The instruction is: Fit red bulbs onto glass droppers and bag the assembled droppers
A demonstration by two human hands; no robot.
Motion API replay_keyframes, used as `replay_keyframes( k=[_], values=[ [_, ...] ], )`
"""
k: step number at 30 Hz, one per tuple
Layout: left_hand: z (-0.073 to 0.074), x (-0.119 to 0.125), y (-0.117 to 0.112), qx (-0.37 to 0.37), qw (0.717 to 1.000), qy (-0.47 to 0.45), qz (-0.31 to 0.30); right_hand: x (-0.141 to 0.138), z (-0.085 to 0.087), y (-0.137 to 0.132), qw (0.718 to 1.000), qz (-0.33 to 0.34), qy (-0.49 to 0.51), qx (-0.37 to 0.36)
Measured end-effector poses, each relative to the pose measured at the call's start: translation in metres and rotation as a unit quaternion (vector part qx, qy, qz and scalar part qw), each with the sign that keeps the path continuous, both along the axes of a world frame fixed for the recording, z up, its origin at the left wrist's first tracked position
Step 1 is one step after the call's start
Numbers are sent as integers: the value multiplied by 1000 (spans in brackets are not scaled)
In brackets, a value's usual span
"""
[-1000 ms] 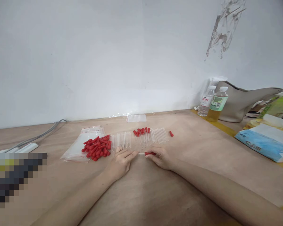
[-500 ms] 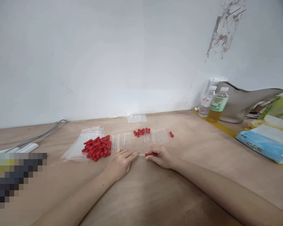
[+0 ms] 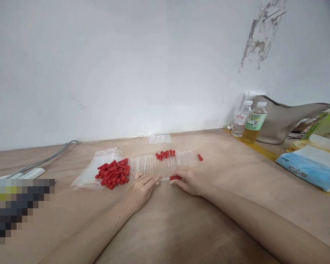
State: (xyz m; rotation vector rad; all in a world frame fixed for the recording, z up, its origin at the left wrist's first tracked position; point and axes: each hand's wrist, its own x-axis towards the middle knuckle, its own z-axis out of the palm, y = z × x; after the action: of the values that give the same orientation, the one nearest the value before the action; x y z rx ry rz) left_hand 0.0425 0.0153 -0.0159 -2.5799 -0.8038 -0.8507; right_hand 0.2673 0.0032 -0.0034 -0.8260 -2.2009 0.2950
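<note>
- Right hand [image 3: 189,181] is pinching a red bulb [image 3: 175,178] between thumb and fingers, low over the table [image 3: 181,227].
- Left hand [image 3: 141,187] is lying flat, fingertips meeting the free end of the glass tube [image 3: 163,179] (a firm grip cannot be told).
- Step in hand, as judged: the bulb is being seated on the tube. Pressing it home would call for a straight, gentle push.
- Behind the hands are lying loose bulbs [image 3: 114,172], bare tubes [image 3: 143,164] and capped droppers [image 3: 165,156].
- Far right, a blue pack [image 3: 308,168] is showing "C&S"; the labels on the bottles [image 3: 249,121] are too small to read.
</note>
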Motion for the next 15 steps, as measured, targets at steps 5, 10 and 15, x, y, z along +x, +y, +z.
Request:
replay_keyframes(
  k=[5,10,15],
  values=[
    [3,2,-2,-11,1000,9,-4,-2,-10,1,999,0,-36,18],
    [4,5,-5,2,1000,3,-24,-6,-11,0,999,-8,-27,16],
    [5,8,-7,-15,999,-12,-27,-7,-7,-3,1000,-13,-10,10]
  ],
)
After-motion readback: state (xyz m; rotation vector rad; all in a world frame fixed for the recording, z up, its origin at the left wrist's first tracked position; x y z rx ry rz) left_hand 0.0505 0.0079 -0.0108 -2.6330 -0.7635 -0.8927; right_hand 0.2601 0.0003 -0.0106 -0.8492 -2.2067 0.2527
